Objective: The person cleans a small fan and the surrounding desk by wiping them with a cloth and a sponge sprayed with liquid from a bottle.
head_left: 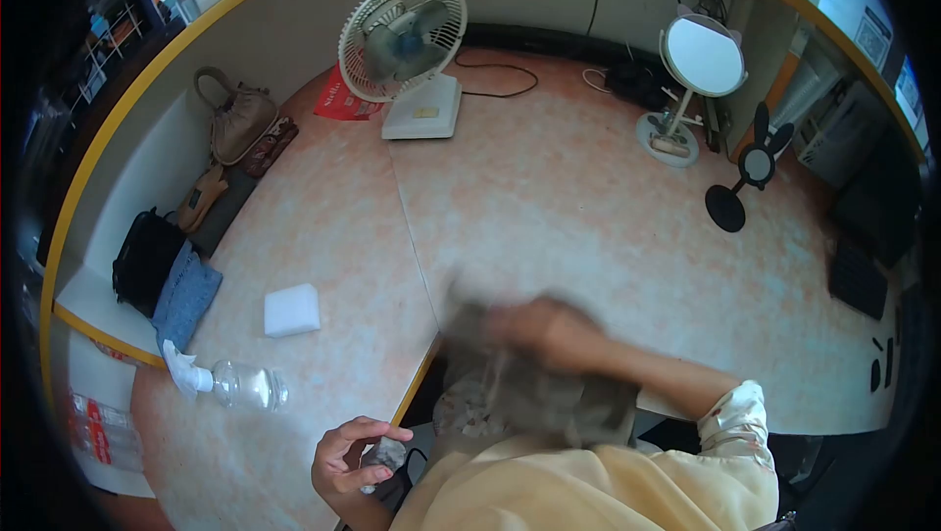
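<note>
My left hand (345, 453) is low in the view, beside the table's front edge. Its thumb and fingers are closed around a small grey lump (386, 455), whose kind I cannot make out. Smeared by motion, my right hand (554, 333) is over my lap, just past the table edge. From it hangs a grey-brown cloth (573, 404), also blurred. On the table to the left are a white sponge block (292, 311) and a clear spray bottle (247, 384) lying on its side.
A white fan (421, 105) stands at the back. To the right are a round mirror (704, 56) and a black rabbit-eared stand (755, 167). Bags (240, 124) and folded denim (186, 288) lie along the left wall. A yellow-edged partition (108, 129) curves around the table.
</note>
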The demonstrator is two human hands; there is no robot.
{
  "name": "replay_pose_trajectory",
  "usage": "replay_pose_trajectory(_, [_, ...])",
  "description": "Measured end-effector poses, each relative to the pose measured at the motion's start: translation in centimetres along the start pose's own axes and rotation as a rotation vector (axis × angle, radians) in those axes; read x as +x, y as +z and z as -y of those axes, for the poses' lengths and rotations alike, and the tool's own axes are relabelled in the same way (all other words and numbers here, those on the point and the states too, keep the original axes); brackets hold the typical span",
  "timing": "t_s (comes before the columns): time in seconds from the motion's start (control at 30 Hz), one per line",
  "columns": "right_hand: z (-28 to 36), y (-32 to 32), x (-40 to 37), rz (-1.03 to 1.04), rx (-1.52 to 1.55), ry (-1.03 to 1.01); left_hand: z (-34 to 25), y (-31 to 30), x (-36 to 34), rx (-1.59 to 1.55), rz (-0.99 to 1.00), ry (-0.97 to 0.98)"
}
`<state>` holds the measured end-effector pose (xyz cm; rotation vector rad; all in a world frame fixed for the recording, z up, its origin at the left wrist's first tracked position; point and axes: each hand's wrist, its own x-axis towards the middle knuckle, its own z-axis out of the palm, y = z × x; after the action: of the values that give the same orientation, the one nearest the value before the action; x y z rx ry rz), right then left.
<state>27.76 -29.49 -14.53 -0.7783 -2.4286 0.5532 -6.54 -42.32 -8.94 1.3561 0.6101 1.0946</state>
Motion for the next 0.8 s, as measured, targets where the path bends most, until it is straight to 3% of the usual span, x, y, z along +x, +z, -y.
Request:
replay_pose_trajectory(0.03, [3.3, 0.6, -0.3, 0.129, 0.251, -0.148, -0.2, 0.0, 0.3, 0.033, 0.009, -0.008])
replay_pose_trajectory(0.1, [6.7, 2.2, -1.8, 0.362, 0.719, -0.255, -0.4, -0.3, 0.4, -0.007, 0.051, 0.025])
replay_pose_trajectory(0.17, [5.7, -2.1, -2.8, 0.215, 0.688, -0.078, -0.6, -0.8, 0.4, -0.058, 0.048, 0.050])
replay_pose_trajectory(0.2, [4.4, -6.0, -3.2, 0.097, 0.723, 0.149, -0.7, -0.8, 0.2, -0.092, 0.020, 0.059])
replay_pose_trajectory(0.23, [1.0, -8.2, -4.9, -0.019, 0.441, 0.362, -0.8, -0.8, 0.1, -0.127, -0.005, 0.065])
replay_pose_trajectory(0.3, [-4.7, -13.5, -7.7, -0.583, 0.286, 0.503, -0.5, -0.8, 0.3, -0.120, -0.074, 0.064])
replay_pose_trajectory(0.33, [-8.6, -16.0, -9.4, -0.684, -0.069, 0.618, -0.2, -1.0, 0.4, -0.106, -0.088, 0.053])
replay_pose_trajectory(0.4, [-13.5, -17.8, -10.7, -0.717, -0.326, 0.693, -0.1, -0.6, 0.8, -0.094, -0.094, 0.051])
replay_pose_trajectory(0.5, [-16.0, -12.8, -9.1, -0.382, -0.715, 0.744, 0.2, -0.1, 1.7, -0.106, -0.025, 0.027])
replay_pose_trajectory(0.53, [-15.0, -10.3, -7.0, -0.540, -0.589, 0.593, 0.4, -0.3, 1.9, -0.098, 0.024, 0.003])
replay_pose_trajectory(0.57, [-13.2, -7.6, -5.4, -0.495, -0.547, 0.487, 0.6, -0.1, 2.0, -0.099, 0.010, -0.015])
replay_pose_trajectory(0.6, [-10.5, -5.5, -3.3, -0.245, -0.446, 0.477, 0.7, 0.2, 2.4, -0.097, 0.002, -0.034])
replay_pose_trajectory(0.63, [-7.7, -2.6, -2.0, -0.218, -0.390, 0.239, 0.7, 0.4, 3.1, -0.096, -0.003, -0.045])
replay_pose_trajectory(0.67, [-3.7, -0.9, -0.7, -0.108, -0.204, 0.129, 0.6, 0.6, 3.6, -0.057, 0.017, -0.049])
replay_pose_trajectory(0.7, [-0.7, 1.6, -0.4, -0.183, -0.054, -0.106, 0.4, 0.8, 4.0, -0.020, 0.037, -0.054])
replay_pose_trajectory(0.73, [2.4, 3.3, -0.3, -0.126, 0.242, -0.195, 0.3, 1.0, 4.3, 0.013, 0.058, -0.057])
replay_pose_trajectory(0.77, [4.9, 3.1, -1.0, 0.088, 0.364, -0.232, 0.0, 0.9, 4.4, 0.063, 0.080, -0.042])
replay_pose_trajectory(0.8, [6.7, 2.7, -1.7, 0.260, 0.811, -0.164, -0.5, 0.5, 4.2, 0.110, 0.112, -0.029])
